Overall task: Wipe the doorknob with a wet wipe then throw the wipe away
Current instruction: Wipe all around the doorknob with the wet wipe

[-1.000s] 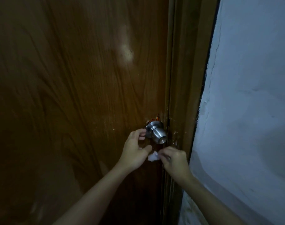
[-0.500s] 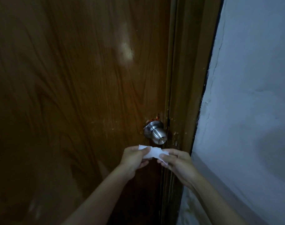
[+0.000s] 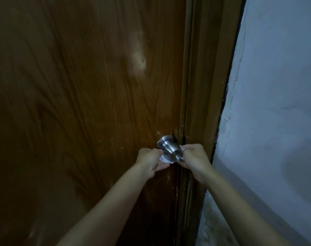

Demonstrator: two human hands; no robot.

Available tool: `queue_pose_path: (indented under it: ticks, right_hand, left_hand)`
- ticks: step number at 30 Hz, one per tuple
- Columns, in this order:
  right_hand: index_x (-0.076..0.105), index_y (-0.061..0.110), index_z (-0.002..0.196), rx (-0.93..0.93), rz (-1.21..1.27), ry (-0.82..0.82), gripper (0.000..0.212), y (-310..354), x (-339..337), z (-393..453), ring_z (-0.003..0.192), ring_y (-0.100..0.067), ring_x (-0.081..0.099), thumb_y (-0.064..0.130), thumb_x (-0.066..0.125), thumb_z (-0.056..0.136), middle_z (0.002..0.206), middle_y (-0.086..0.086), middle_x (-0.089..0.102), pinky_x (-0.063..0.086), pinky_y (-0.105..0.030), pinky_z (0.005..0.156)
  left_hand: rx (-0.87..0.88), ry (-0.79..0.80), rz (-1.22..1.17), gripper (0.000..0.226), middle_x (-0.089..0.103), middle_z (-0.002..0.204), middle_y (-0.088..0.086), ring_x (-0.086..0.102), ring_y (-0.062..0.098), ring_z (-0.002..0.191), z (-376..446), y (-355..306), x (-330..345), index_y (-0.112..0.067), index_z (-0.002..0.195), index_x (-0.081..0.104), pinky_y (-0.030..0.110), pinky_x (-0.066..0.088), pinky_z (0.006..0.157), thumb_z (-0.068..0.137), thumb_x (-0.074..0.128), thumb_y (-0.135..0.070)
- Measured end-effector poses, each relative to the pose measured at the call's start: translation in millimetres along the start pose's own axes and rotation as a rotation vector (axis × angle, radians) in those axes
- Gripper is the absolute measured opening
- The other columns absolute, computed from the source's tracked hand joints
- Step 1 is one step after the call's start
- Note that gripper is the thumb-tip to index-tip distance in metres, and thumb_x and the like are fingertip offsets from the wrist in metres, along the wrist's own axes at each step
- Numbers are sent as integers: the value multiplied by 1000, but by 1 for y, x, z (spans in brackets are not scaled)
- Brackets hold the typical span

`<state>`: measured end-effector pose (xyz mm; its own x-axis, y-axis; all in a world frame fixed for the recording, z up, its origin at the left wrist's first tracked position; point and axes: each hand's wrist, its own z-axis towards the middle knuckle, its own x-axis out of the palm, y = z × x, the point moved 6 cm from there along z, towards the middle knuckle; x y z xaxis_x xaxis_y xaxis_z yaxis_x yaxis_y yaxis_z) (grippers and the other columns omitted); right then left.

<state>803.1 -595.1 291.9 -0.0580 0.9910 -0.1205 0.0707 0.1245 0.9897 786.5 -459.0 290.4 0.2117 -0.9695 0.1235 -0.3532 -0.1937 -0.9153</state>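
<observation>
A round brushed-steel doorknob (image 3: 169, 148) sticks out of a dark brown wooden door (image 3: 83, 103), close to its right edge. A white wet wipe (image 3: 164, 159) is stretched under and behind the knob, only small bits of it showing. My left hand (image 3: 150, 159) grips the wipe's left end just left of the knob. My right hand (image 3: 195, 158) pinches the wipe's right end just right of the knob. Both hands sit at knob height, one on each side.
The brown door frame (image 3: 206, 86) runs up the right side of the door. A pale, cracked plaster wall (image 3: 275, 103) fills the right of the view. The light is dim.
Both hands rose from below the knob to either side of it. The wipe, held spread out between them just under the knob, now wraps beneath and behind it.
</observation>
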Motion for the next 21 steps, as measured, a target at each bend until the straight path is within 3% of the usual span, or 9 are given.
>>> queue_pose_path:
  ticks: [3,5,8,10,12,17,21]
  right_hand:
    - [64,-9,91,42,41,72,22,-3,3,3,94,-32,65,-3,43,85,101,-27,66,55,-44,86]
    - [64,-8,87,-51,-79,32,21,8,-1,6,85,-34,65,-1,44,84,93,-26,67,56,-44,82]
    - [65,-5,84,-266,-334,-23,21,36,2,-5,64,-27,58,2,45,85,73,-19,63,48,-25,57]
    - [65,-1,89,-361,-372,1,21,41,10,-17,72,-27,62,6,46,87,79,-18,67,50,-30,61]
    - [66,5,91,-358,-333,21,20,33,13,-24,76,-24,64,11,47,88,82,-15,68,49,-31,65]
    - [70,11,80,-114,-85,56,13,2,10,-12,77,-26,63,8,58,80,87,-22,69,48,-38,72]
    - [68,12,83,-260,-264,-45,12,20,4,-11,78,-22,66,8,58,82,83,-12,71,55,-39,72]
  left_hand:
    - [65,-15,70,11,64,78,13,65,19,70,-2,-12,-3,-4,84,55,28,57,59,91,47,-3]
    - [60,7,84,10,65,81,13,66,19,72,-3,-13,1,-2,93,54,28,57,62,92,45,-3]
    - [-25,54,38,21,66,92,19,66,20,75,-6,-5,7,2,111,51,29,57,65,93,40,-3]
    - [-73,61,-10,25,66,101,23,67,21,73,-6,-3,5,4,114,49,31,59,62,94,37,-4]
    - [-58,40,34,23,67,93,21,68,21,69,-6,-7,-1,7,110,51,29,59,57,94,37,-3]
    - [98,-37,148,23,63,67,14,64,16,50,-10,-36,-10,1,78,55,23,56,46,92,37,1]
    - [65,48,150,21,65,78,15,66,18,65,-13,-29,-1,6,103,55,25,58,55,92,39,-3]
